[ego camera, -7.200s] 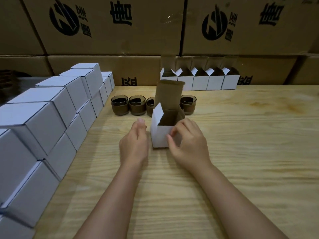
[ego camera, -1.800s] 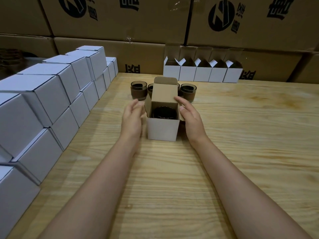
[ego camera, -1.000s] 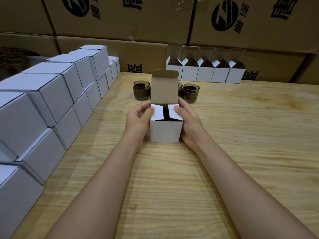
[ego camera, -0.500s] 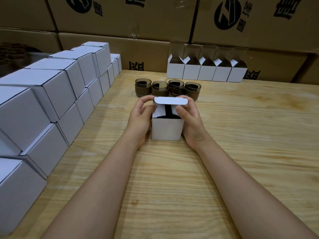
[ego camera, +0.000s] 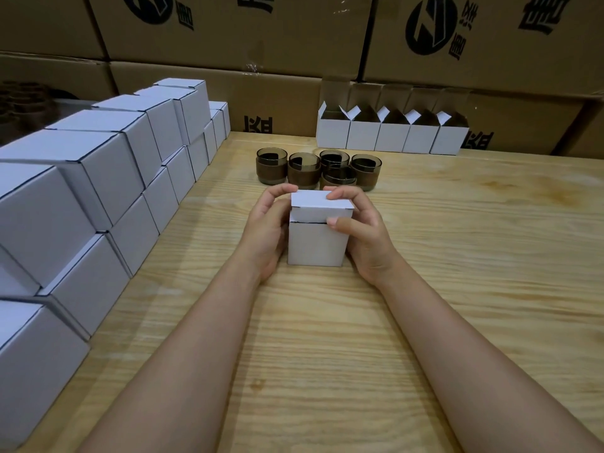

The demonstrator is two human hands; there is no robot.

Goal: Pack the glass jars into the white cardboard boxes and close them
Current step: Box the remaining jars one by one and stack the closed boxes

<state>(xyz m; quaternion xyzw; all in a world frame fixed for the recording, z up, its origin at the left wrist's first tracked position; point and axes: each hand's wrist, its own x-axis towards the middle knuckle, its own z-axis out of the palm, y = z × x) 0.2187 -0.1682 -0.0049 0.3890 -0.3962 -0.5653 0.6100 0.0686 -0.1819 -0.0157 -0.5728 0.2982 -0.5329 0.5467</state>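
A small white cardboard box [ego camera: 316,243] stands on the wooden table [ego camera: 457,256] between my hands. Its top lid is folded down, with the tuck flap still outside the front wall and a dark gap under it. My left hand [ego camera: 266,230] grips the box's left side, fingertips on the lid's far edge. My right hand [ego camera: 362,233] grips the right side, thumb on the flap's front edge. The jar inside is hidden. Several dark glass jars [ego camera: 302,170] stand in a cluster just behind the box.
Stacked closed white boxes [ego camera: 108,171] line the table's left side in two tiers. A row of several open white boxes [ego camera: 392,135] stands at the back. Large brown cartons [ego camera: 228,37] form a wall behind the table.
The lid has come down from upright to flat over the box's opening. Both hands have stayed on the box, fingers now on the lid.
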